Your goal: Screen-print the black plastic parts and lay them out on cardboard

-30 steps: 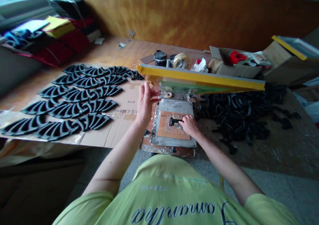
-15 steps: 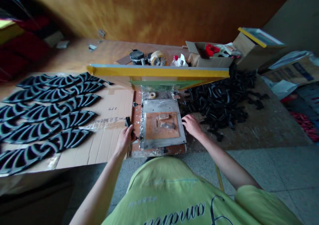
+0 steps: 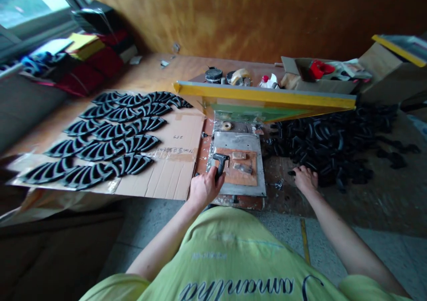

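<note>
My left hand (image 3: 206, 187) is closed around a black plastic handle-like piece (image 3: 220, 162) with a hooked head and small pale markings. It is over the left side of a flat metal plate (image 3: 233, 139), where an orange-brown sheet (image 3: 230, 186) carries small blocks (image 3: 239, 155). My right hand (image 3: 305, 179) is at the near left edge of a heap of black curved pieces (image 3: 320, 136), its fingers bent. A small dark tip shows by its thumb; what it belongs to is hidden.
Above the plate a yellow-edged screen frame (image 3: 267, 94) stands tilted up. To the left, rows of black pieces (image 3: 128, 143) lie on cardboard (image 3: 180, 176). Behind are ink tubs (image 3: 213, 75), a tape roll (image 3: 240, 77) and an open carton (image 3: 320, 85).
My left hand has brought the black piece rightward from beside the plate to over it. My right hand has moved from the plate's right edge to the heap. The view has swung left.
</note>
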`<state>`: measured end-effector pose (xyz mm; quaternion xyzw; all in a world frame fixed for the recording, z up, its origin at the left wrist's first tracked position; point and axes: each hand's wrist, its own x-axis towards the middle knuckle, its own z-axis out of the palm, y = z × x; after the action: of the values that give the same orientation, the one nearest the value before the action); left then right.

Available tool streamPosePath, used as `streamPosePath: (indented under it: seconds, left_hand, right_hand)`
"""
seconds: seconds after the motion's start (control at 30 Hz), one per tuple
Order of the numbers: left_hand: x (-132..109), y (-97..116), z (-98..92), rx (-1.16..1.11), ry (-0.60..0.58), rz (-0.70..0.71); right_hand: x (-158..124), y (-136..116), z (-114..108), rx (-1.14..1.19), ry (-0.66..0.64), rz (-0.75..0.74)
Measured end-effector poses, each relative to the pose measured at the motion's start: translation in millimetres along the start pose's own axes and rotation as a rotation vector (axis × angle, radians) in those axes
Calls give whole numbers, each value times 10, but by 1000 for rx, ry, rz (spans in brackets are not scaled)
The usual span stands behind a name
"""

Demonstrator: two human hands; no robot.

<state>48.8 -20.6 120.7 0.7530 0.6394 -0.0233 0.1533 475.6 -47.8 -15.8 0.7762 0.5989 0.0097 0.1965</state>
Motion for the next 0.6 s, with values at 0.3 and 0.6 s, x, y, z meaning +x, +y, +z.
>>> streamPosePath:
  seconds: [0.3, 0.6]
  left_hand:
    - [-107, 46, 0, 45, 106, 81]
    - [-86, 75, -7, 4, 93, 64]
  right_hand:
    - [78, 44, 86, -6, 0, -13]
    - [118, 48, 61, -16, -23, -44]
